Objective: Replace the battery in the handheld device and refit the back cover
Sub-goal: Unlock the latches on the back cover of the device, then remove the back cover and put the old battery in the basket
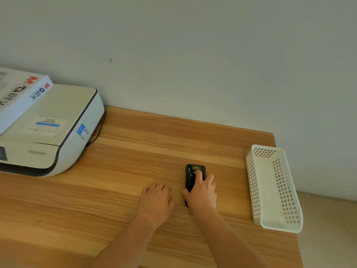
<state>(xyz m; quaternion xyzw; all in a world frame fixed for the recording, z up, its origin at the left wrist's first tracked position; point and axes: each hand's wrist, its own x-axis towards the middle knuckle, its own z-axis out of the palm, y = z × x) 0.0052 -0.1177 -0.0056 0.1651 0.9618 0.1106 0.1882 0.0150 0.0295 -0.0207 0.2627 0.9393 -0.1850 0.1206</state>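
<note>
A black handheld device (191, 176) lies on the wooden table (135, 151), right of centre, its far end bearing a small yellow label. My right hand (202, 192) rests on top of it, thumb on its left side, fingers over its far half and right side. The lower part of the device is hidden under this hand. My left hand (156, 200) lies palm down on the table just left of the device, fingers curled, holding nothing. No separate battery or loose cover shows.
A white printer (48, 132) with a white box (19, 91) on top stands at the back left, its black cable trailing along the wall. A white perforated plastic basket (274, 188) sits at the table's right edge. The wall runs along the back.
</note>
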